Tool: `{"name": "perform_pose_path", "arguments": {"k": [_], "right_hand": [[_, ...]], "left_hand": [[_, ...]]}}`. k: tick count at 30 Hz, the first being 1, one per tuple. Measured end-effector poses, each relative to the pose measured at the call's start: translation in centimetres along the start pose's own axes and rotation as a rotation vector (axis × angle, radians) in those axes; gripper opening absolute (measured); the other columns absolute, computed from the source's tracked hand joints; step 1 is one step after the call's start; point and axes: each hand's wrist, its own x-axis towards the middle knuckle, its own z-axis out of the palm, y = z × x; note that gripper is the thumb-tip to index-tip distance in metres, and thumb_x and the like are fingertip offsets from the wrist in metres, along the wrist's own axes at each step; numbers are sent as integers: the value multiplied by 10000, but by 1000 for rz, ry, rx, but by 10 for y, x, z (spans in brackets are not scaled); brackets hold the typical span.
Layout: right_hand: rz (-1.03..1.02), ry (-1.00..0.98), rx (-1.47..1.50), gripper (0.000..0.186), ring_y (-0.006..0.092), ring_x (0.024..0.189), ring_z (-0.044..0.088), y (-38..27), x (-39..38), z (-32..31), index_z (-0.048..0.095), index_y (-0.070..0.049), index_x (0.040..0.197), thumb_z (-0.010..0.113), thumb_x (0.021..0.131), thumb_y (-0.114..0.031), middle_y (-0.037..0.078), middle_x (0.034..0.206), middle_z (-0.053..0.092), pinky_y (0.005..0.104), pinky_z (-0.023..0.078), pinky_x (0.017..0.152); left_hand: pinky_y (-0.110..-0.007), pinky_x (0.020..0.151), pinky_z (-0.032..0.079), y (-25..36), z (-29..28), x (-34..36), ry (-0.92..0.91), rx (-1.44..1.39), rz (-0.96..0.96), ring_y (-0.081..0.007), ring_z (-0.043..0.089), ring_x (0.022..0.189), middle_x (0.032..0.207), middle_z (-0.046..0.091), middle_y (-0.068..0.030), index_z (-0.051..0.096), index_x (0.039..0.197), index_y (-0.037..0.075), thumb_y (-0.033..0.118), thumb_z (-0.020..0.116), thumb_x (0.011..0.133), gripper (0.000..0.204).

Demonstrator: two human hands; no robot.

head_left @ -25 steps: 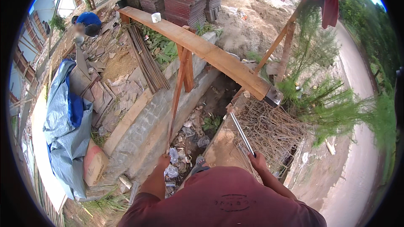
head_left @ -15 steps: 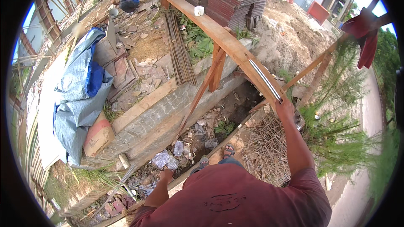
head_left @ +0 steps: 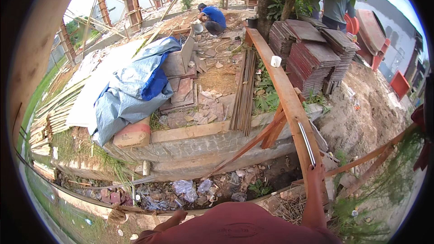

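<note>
My right hand is closed at the near end of a pair of thin, shiny metal rods. They lie lengthwise along a long wooden plank, which runs away from me on wooden legs. A white cup stands on the plank farther off. Low on the left, my left hand hangs beside my body, away from the plank; its fingers are too small and indistinct to read.
A littered ditch lies below a concrete wall. Beyond are a blue-grey tarp, steel bars and stacked roof tiles. A person in blue crouches far off; another person stands behind the tiles. Bent wire lies near my right arm.
My view has tilted upward and swung left, bringing in the person behind the tiles. My right hand stays at the near end of the rods; my left hand remains low at my side.
</note>
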Motion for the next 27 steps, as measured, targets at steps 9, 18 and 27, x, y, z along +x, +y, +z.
{"name": "perform_pose_path", "arguments": {"k": [9, 18, 27], "right_hand": [[-38, -108, 25, 508, 355, 1221, 411, -65, 40, -11, 448, -31, 1212, 631, 825, -306, 163, 1283, 438, 517, 403, 961], [-111, -83, 93, 630, 357, 1310, 324, -69, 49, 3, 347, -113, 1371, 636, 823, -232, 171, 1423, 324, 516, 331, 1033], [-309, -161, -155, 576, 352, 1269, 384, -80, 61, 13, 387, -166, 1388, 581, 847, -217, 195, 1401, 333, 496, 353, 991]], "left_hand": [[-459, 805, 480, 177, -154, 21, 384, -519, 148, -371, 617, 950, 988, 650, -215, 590, 1149, 80, 433, 557, 835, 473], [-446, 851, 470, 161, -137, 19, 280, -536, 53, -383, 604, 981, 1064, 630, -221, 562, 1184, 73, 414, 544, 840, 485], [-431, 877, 459, 37, -9, 28, -62, -334, -133, -376, 592, 1022, 1052, 633, -231, 660, 1003, 9, 467, 542, 836, 501]]}}
